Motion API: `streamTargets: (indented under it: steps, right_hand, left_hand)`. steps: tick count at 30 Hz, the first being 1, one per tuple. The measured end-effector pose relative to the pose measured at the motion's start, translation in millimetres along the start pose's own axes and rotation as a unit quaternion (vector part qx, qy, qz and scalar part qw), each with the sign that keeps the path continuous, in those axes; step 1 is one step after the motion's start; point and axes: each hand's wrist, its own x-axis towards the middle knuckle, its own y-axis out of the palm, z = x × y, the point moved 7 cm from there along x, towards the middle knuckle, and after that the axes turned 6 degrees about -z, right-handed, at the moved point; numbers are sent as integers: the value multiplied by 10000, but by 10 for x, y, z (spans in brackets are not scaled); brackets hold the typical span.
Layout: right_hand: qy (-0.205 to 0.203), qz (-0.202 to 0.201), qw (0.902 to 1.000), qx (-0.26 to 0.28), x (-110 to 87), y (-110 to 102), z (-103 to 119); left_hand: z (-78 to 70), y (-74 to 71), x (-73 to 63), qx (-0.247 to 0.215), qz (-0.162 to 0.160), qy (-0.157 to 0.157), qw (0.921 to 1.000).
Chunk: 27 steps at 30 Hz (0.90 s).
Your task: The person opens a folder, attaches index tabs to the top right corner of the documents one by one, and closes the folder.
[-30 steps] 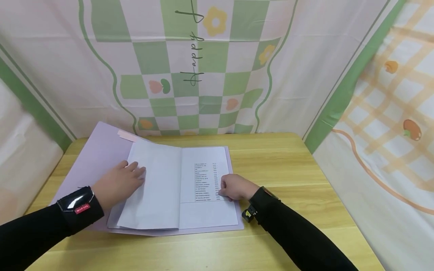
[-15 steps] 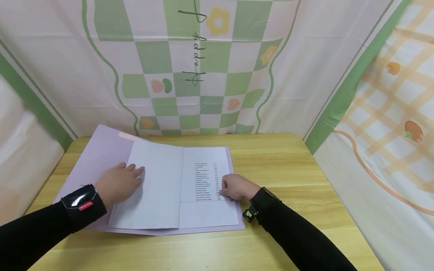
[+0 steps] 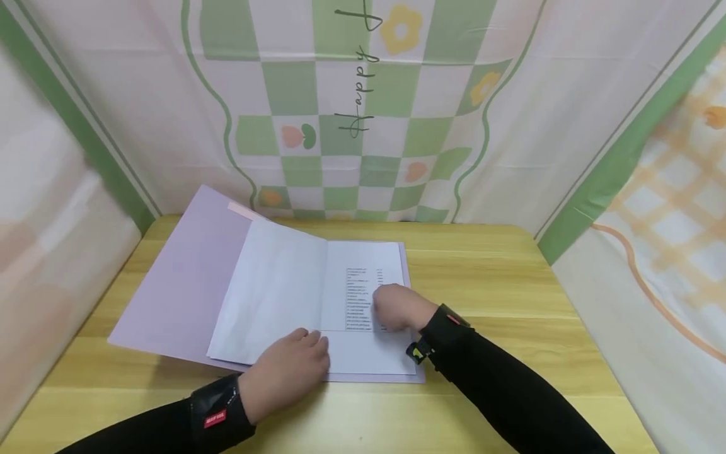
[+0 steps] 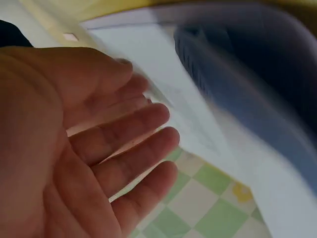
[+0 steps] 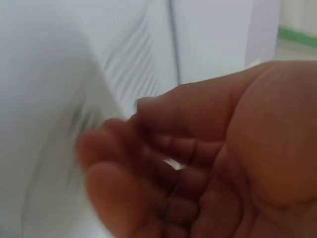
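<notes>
A folder with a lilac cover lies spread on the wooden table. Its left leaf is a blank white sheet; the right-hand page carries a printed list. My right hand is over that list, thumb and forefinger together at what looks like the edge of a curved page in the right wrist view, though blur hides the exact contact. My left hand, also seen as a left palm in the left wrist view, lies at the folder's lower edge near the fold, fingers extended and gripping nothing.
The wooden table extends to the right of the folder. A patterned cloth in green and white checks hangs behind, with further cloth at both sides. A pink strip shows at the top of the cover.
My left hand has left the left sheet and come right and nearer, to the folder's lower edge. My right hand has shifted slightly leftward over the page. The head view has turned leftward.
</notes>
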Motion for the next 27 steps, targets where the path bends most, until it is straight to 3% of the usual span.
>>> streamTargets:
  steps: [5, 8, 15, 22, 27]
  right_hand:
    - [-1340, -216, 9906, 188, 86, 119, 541]
    - [-1672, -347, 9851, 210, 173, 200, 759]
    - [-1550, -446, 9867, -198, 369, 305, 906]
    - [-1287, -480, 9900, -331, 505, 248, 922]
    - [-1062, -579, 9920, -363, 712, 187, 875]
  left_hand:
    - [-114, 128, 63, 73, -73, 73, 9999]
    - [-129, 207, 65, 128, 10, -58, 9999]
    - [-167, 325, 66, 68, 189, -95, 9998]
    - [-170, 311, 75, 99, 381, -85, 9992]
    - [-173, 302, 56, 128, 421, -52, 9990]
